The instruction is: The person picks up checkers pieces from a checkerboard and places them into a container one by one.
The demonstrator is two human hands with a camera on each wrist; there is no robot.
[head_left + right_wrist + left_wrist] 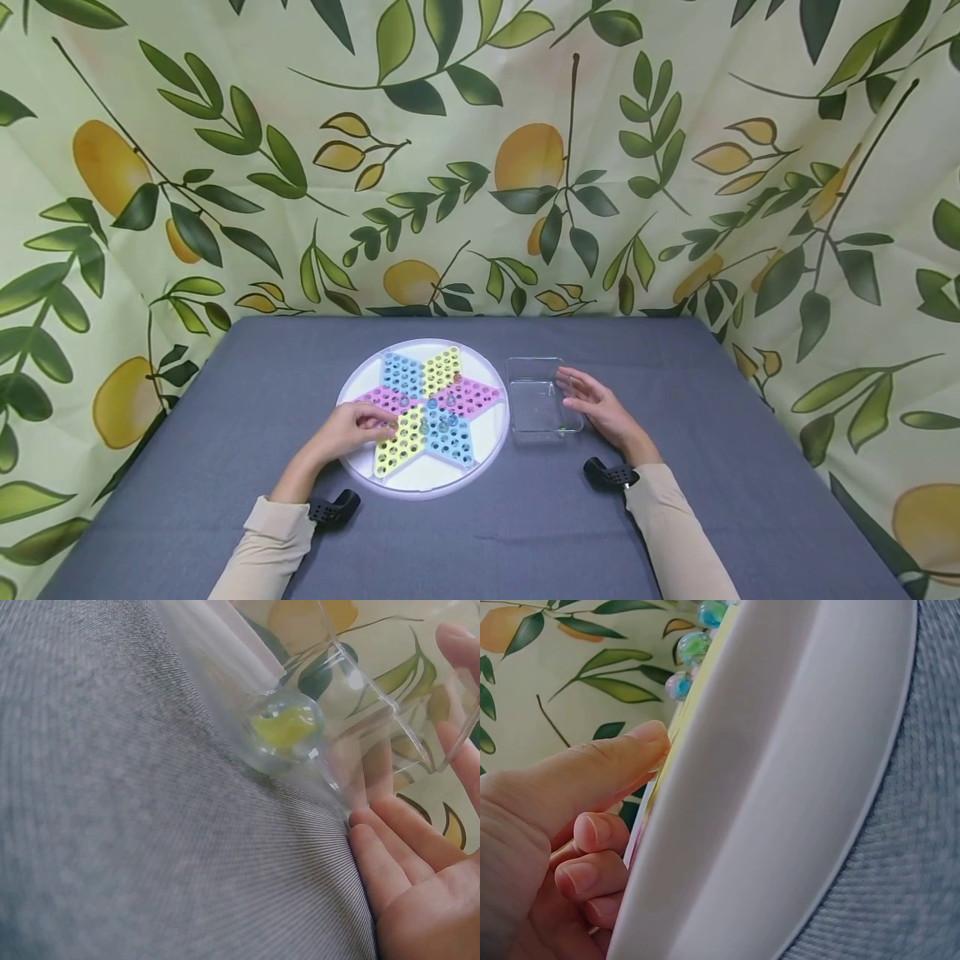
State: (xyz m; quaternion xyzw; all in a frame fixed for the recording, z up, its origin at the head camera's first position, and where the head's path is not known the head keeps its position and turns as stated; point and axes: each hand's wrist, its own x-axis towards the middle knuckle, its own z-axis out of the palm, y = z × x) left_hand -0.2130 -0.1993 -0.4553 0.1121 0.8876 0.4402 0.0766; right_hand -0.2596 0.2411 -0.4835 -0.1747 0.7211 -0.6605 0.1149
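A round white Chinese checkers board (491, 446) with a pink, blue and yellow star lies on the table. My left hand (367, 425) is over the yellow point at its near left. The thumb (641, 742) and fingers come together there around a glassy sliver, apparently a marble mostly hidden by them. Several clear marbles (442, 421) sit in holes near the star's middle. My right hand (600, 408) rests at the right wall of a clear box (534, 435), its fingers fairly straight against it. A marble with a yellow-green swirl (285, 727) lies in the box's near corner.
A grey cloth (480, 550) covers the table. Patterned fabric (480, 208) with leaves and fruit hangs behind and along the sides. The box stands close to the board's right rim. Black wrist cameras (611, 473) are strapped to both wrists.
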